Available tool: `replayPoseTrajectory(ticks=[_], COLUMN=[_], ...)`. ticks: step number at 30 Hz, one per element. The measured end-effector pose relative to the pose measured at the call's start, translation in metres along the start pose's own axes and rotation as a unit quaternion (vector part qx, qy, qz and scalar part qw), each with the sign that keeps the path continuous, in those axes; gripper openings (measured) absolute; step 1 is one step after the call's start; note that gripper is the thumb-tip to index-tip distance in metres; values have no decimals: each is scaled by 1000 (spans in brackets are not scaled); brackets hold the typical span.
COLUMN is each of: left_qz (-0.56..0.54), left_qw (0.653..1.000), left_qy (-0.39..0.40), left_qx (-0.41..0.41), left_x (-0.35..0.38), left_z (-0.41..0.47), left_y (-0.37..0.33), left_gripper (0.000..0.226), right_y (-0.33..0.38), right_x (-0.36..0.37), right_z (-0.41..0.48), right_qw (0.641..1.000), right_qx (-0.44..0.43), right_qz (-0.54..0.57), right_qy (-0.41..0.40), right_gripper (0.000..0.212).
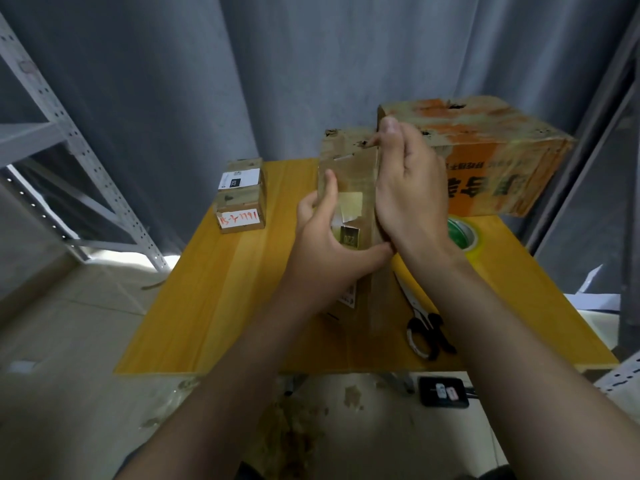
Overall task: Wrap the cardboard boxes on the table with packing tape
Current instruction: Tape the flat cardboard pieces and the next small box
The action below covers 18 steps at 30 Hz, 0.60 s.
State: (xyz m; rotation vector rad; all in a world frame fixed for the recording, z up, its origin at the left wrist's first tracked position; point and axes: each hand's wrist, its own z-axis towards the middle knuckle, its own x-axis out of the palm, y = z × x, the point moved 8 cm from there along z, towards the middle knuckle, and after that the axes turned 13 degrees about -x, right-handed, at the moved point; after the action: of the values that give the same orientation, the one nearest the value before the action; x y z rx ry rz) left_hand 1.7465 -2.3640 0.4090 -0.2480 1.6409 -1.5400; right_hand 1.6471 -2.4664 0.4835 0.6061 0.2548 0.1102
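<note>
A long brown cardboard box (349,174) stands tilted on the yellow table (214,306), with labels and clear tape on its face. My left hand (325,244) grips its near left side, thumb up along the edge. My right hand (408,188) lies flat against the box's right side, fingers straight, pressing along the edge. A roll of packing tape (465,237) with a green core sits on the table just right of my right wrist.
Two small boxes (242,195) with white labels stand at the table's far left. A big orange and brown box (485,154) sits at the far right. Black-handled scissors (426,327) lie near the front right. A metal shelf rack (69,150) stands to the left.
</note>
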Motion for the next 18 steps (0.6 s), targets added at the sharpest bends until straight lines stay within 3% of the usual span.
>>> replayPoseTrajectory(ticks=[5,11,15,18], left_qz=[-33,-170,-297,-317], left_qw=[999,981,948,939], left_qy=[22,88,109,113], left_qx=[25,15,-29,-67], left_x=[-3,-8,-11,-10], left_z=[1,1,1,5], left_y=[2,4,9,18], left_gripper=[135,118,91,87], right_y=[-5,1,-19,-33], right_x=[-2,6,16,33], right_z=[-2,2,-4,-16], right_qw=[997,989,988,955], right_qx=[-1,-11,99,217], right_qz=[70,145,100,133], right_qy=[-44,-2,59,155], right_gripper=[30,22,31,51])
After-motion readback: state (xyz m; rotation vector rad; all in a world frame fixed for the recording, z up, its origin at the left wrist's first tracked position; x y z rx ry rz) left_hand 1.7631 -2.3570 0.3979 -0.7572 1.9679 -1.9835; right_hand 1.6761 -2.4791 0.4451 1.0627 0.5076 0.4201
